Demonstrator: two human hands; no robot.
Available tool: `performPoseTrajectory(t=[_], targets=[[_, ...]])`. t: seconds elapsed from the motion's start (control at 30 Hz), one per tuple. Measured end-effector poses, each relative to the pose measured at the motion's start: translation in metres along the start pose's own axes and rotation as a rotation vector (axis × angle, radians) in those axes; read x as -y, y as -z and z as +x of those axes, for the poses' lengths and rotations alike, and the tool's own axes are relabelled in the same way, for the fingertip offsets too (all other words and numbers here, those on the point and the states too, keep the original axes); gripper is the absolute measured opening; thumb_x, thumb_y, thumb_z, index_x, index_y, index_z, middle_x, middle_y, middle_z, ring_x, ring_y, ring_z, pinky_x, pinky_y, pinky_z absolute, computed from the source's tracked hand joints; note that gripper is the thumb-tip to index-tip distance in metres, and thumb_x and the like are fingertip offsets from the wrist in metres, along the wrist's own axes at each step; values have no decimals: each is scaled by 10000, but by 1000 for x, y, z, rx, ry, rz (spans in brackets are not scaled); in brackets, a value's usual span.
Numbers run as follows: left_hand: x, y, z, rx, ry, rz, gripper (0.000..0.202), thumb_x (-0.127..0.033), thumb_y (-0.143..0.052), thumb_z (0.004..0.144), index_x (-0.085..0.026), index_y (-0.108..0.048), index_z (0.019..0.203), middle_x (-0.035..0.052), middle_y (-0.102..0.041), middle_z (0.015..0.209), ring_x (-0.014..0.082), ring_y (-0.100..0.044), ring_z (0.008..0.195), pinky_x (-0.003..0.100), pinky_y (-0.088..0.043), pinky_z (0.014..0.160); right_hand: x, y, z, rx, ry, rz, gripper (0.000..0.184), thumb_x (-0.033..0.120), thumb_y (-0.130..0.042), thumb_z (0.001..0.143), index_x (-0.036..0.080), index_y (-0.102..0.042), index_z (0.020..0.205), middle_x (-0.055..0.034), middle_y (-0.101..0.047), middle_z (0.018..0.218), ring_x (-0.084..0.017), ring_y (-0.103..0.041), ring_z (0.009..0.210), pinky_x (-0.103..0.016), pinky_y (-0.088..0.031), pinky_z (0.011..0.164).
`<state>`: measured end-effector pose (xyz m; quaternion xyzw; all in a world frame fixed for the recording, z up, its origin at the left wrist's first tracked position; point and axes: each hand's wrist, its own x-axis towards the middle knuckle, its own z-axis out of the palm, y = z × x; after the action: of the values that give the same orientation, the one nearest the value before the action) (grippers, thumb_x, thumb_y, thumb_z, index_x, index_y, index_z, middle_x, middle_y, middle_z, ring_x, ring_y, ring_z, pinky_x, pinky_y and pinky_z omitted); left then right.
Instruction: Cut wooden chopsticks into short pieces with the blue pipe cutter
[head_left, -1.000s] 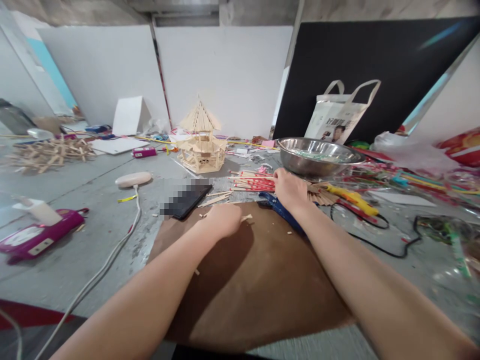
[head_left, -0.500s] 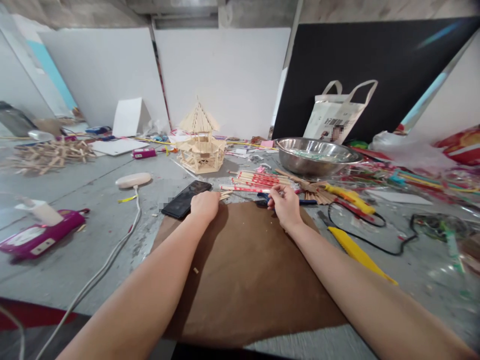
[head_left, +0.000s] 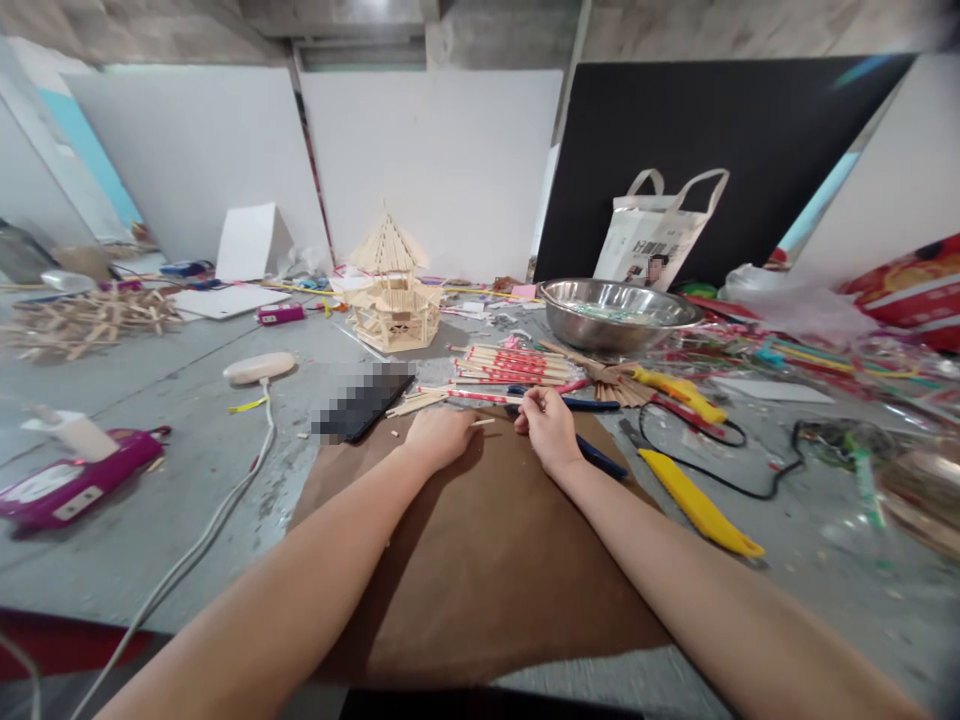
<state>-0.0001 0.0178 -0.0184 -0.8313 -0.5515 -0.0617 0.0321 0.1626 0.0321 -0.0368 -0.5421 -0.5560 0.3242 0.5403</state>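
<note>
- At two o'clock, white tote bag [head_left: 628, 232] before a black board [head_left: 720, 130]
- Toward three o'clock, red packet [head_left: 911, 297]
- Near nine o'clock, purple power strip [head_left: 91, 475] bearing a white plug [head_left: 84, 437]
- At ten o'clock, folded white card [head_left: 250, 245], standing

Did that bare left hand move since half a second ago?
Yes. Against the pale wooden pavilion model standing behind, the left hand has moved right and a little nearer the person, away from the flat black phone.
</note>
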Motion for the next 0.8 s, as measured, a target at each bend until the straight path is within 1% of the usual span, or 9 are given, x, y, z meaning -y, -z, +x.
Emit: performPoseTrajectory(t=[0.13,0.27,0.37,0.5,0.57,0.67,0.73,0.8], targets=[[-5,0,-1,42,-81,-28,402,-421,-226,800,-308,-504,1067,77,-614,941,232,-573,831,355,-413,705,-6,11,-10,-70,-7,-15,133,323,-422,699,198,-418,741,46,-483,515,-109,-515,469,-238,-432,492],[-10,-1,-1,54,-134,-3,423,-437,-208,800,-301,-492,1082,80,-625,896,234,-580,799,352,-422,674,-9,18,-18,-159,-8,16,149,338,-454,681,196,-442,725,48,-496,528,-110,-520,480,-235,-416,492],[-13,1,-2,51,-157,19,431,-427,-195,804,-272,-528,1032,80,-631,848,226,-585,767,337,-427,654,-3,14,-15,-226,-53,100,130,312,-471,660,192,-452,707,51,-494,516,-106,-513,474,-226,-409,477],[-17,4,-2,70,-161,34,409,-389,-220,806,-228,-572,939,85,-630,825,195,-586,747,300,-426,662,5,-1,0,-307,-100,211,86,263,-470,645,195,-455,695,53,-477,521,-93,-473,438,-200,-370,390],[-20,4,-2,74,-164,35,400,-377,-220,809,-235,-565,952,84,-630,823,193,-587,738,305,-427,657,4,-8,6,-291,-70,212,87,273,-467,654,199,-454,698,52,-473,534,-86,-448,414,-197,-351,360],[-21,0,-1,72,-160,34,403,-380,-211,811,-245,-553,976,86,-628,828,208,-589,738,329,-430,649,-2,-9,7,-206,35,135,107,308,-463,677,204,-458,704,48,-475,541,-87,-448,420,-205,-366,386],[-17,-1,2,72,-147,30,393,-376,-222,810,-238,-547,982,89,-626,830,215,-587,752,341,-430,655,-5,-6,4,-143,99,69,116,320,-462,687,206,-464,710,43,-480,547,-90,-458,439,-212,-382,419],[-9,1,4,71,-124,32,369,-362,-256,804,-213,-547,975,94,-623,838,215,-580,780,340,-427,678,-6,-2,0,-110,132,40,122,325,-459,693,207,-465,721,41,-484,556,-90,-460,448,-215,-386,434]])
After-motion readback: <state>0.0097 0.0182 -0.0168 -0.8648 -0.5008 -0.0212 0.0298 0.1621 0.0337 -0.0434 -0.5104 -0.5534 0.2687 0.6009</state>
